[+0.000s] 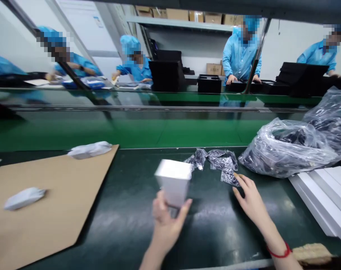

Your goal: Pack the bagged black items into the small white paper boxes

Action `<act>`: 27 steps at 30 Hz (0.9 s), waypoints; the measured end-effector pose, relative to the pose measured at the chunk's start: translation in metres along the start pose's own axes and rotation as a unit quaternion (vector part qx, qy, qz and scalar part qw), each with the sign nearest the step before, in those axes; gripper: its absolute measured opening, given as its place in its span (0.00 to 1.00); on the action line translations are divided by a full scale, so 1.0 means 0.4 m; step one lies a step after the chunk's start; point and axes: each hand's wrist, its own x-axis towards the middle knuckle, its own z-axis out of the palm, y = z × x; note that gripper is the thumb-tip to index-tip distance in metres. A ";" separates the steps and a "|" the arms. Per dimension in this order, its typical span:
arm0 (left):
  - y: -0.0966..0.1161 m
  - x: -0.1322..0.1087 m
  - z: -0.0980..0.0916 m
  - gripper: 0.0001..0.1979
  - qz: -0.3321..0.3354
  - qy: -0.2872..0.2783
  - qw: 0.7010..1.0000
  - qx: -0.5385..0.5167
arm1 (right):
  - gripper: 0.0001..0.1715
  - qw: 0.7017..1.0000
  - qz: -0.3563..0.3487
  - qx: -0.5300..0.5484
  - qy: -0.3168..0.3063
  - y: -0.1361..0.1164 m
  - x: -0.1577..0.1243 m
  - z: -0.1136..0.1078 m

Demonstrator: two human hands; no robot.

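Note:
My left hand [169, 221] is closed around a small white box [174, 180], held upright above the dark green table [125, 210]. The box is a little blurred, and its underside is partly hidden by my fingers. To the right, my right hand [248, 197] reaches out with fingers apart. Its fingertips are at the edge of a small clear plastic packet [229, 176] with dark contents; whether they press on it I cannot tell. Several more such packets [215, 157] lie beside it, partly behind the box.
Large clear bags [288, 150] of dark items sit at right, above stacked white flat cartons [325, 198]. A brown cardboard sheet [60, 195] at left carries white wrapped pieces [25, 198]. Beyond the green conveyor [131, 127], several people in blue [240, 56] work.

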 end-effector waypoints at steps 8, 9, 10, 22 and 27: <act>0.121 -0.124 0.115 0.28 -0.138 -0.087 0.959 -0.230 | 0.23 0.994 0.102 -0.001 -0.037 -0.039 0.012 0.055; 0.125 -0.125 0.114 0.29 -0.148 -0.089 0.954 -0.246 | 0.23 0.992 0.117 0.006 -0.037 -0.036 0.004 0.046; 0.126 -0.124 0.113 0.30 -0.151 -0.101 0.949 -0.258 | 0.23 0.991 0.132 0.015 -0.035 -0.033 -0.004 0.037; 0.129 -0.054 0.113 0.37 -0.185 -0.137 0.928 -0.292 | 0.28 0.936 0.266 0.219 -0.069 0.020 -0.049 0.003; 0.117 -0.035 0.116 0.44 -0.272 -0.160 0.879 -0.358 | 0.36 0.877 0.316 0.341 -0.121 0.008 -0.054 -0.011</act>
